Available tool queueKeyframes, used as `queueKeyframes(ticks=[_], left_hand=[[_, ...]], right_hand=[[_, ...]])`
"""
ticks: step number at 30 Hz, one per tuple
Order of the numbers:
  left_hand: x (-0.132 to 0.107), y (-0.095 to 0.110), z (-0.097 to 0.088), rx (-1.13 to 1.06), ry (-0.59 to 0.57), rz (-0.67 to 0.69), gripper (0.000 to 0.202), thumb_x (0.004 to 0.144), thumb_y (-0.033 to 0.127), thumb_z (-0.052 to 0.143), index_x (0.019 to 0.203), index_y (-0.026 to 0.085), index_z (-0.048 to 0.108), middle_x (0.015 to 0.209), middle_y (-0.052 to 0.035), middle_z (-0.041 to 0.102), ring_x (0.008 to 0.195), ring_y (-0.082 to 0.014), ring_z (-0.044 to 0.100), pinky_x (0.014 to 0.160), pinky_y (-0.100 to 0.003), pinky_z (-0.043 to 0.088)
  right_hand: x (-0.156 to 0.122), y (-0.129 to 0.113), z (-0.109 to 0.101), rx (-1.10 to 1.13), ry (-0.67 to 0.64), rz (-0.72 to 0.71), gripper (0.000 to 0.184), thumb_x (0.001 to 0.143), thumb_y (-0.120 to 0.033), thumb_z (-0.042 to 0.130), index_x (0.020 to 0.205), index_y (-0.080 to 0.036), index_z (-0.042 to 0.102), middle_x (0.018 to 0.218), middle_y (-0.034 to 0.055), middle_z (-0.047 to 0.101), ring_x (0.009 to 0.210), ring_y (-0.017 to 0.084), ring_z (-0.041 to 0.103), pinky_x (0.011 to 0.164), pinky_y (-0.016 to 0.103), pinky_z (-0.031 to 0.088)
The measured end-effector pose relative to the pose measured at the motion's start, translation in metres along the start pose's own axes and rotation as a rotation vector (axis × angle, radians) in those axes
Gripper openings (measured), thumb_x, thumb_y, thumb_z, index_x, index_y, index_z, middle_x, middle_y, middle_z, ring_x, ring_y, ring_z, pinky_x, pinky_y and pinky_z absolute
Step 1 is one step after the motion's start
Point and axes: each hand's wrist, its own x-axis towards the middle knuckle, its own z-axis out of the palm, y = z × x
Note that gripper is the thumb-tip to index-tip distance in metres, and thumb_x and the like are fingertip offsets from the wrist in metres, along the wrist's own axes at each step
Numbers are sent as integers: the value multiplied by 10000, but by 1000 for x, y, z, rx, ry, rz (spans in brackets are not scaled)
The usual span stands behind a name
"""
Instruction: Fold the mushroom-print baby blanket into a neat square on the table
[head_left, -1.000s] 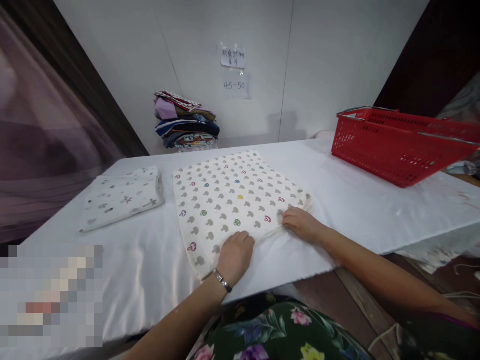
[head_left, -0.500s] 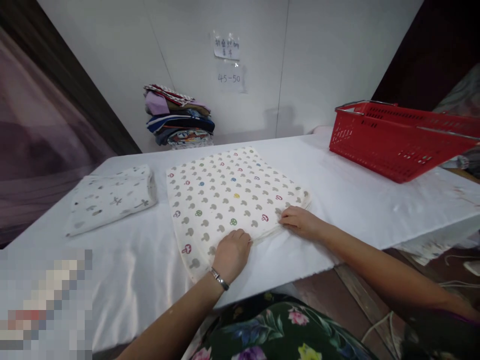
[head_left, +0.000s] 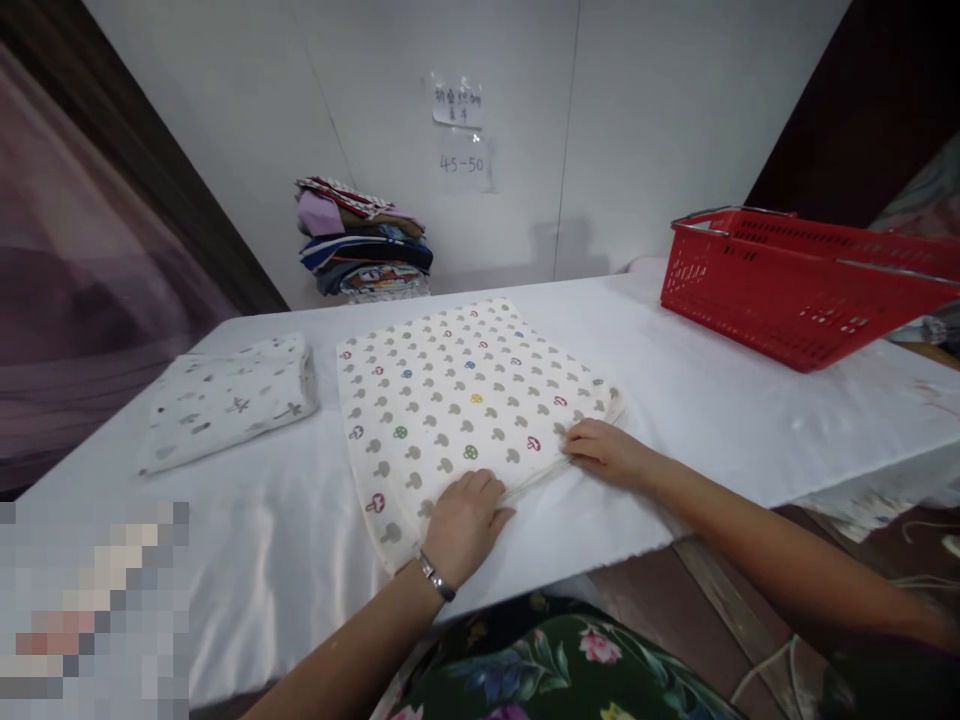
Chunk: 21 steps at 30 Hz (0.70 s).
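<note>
A folded cream cloth (head_left: 450,405) printed with grey and coloured mushrooms lies flat on the white-covered table in front of me. My left hand (head_left: 466,520) rests palm down over its near edge, fingers flat on the cloth and thumb held apart. At the near right part of the same edge, my right hand (head_left: 606,452) has its fingers closed on the cloth's layers; its thumb is mostly hidden. To the left lies a second folded white cloth (head_left: 232,405) with a grey plant-like print.
A red plastic basket (head_left: 795,300) with metal handles stands at the table's right back. Behind the table's far edge, a stack of folded fabrics (head_left: 364,245) is against the wall. Two paper notes (head_left: 461,165) are stuck above. The white table cover (head_left: 720,420) ends close to my body.
My left thumb has come away from the cloth's near edge and now shows, spread from the fingers. The right hand stays at its place on the edge. The view has shifted slightly.
</note>
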Motion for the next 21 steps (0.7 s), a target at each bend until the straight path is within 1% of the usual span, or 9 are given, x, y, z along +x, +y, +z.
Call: queueKeyframes(ticks=[2, 6, 10, 12, 15, 17, 21], left_hand=[[-7, -2, -4, 5, -9, -20, 134, 808, 294, 522, 893, 193, 548, 949, -44, 549, 882, -194, 485, 750, -336, 411], [-22, -5, -13, 34, -61, -99, 107, 793, 194, 502, 885, 203, 557, 935, -34, 549, 881, -191, 481, 763, -341, 400], [-42, -11, -17, 54, -82, -121, 224, 777, 105, 449, 937, 218, 557, 988, -35, 554, 914, -191, 477, 801, -350, 379], [-53, -16, -17, 67, -87, -142, 290, 761, 63, 426, 967, 223, 552, 999, -33, 561, 911, -191, 478, 801, -350, 374], [-70, -25, -16, 91, -61, -161, 370, 738, 34, 416, 1033, 222, 538, 1050, -45, 558, 933, -198, 472, 810, -348, 368], [-81, -30, -17, 105, -37, -169, 374, 744, 57, 426, 1068, 215, 528, 1080, -63, 549, 948, -206, 466, 814, -346, 364], [-97, -37, -19, 109, -45, -205, 326, 754, 112, 458, 1055, 214, 528, 1017, -73, 551, 913, -206, 469, 772, -334, 363]], right_hand=[[-4, 2, -1, 5, 9, -9, 216, 876, -238, 435, 1021, -188, 588, 1001, 90, 571, 924, 170, 506, 809, 341, 428], [-10, 5, -1, -27, 11, -15, 257, 884, -200, 397, 1070, -211, 574, 1015, 92, 582, 919, 181, 529, 795, 358, 446], [-17, 10, 0, -99, 12, -28, 336, 879, -144, 359, 1143, -231, 548, 1089, 91, 585, 990, 198, 532, 841, 383, 448], [-22, 15, 0, -135, 19, -15, 361, 874, -143, 362, 1172, -244, 539, 1125, 87, 580, 1023, 204, 528, 865, 390, 446], [-32, 26, -1, -175, 0, 26, 367, 875, -185, 377, 1190, -277, 541, 1153, 72, 579, 1042, 209, 531, 877, 397, 450], [-38, 36, 0, -204, -17, 64, 360, 871, -227, 392, 1189, -293, 548, 1158, 62, 582, 1048, 214, 536, 880, 408, 452], [-54, 64, 5, -277, 7, 123, 358, 842, -270, 428, 1166, -305, 576, 1155, 56, 593, 1042, 233, 552, 876, 426, 460]])
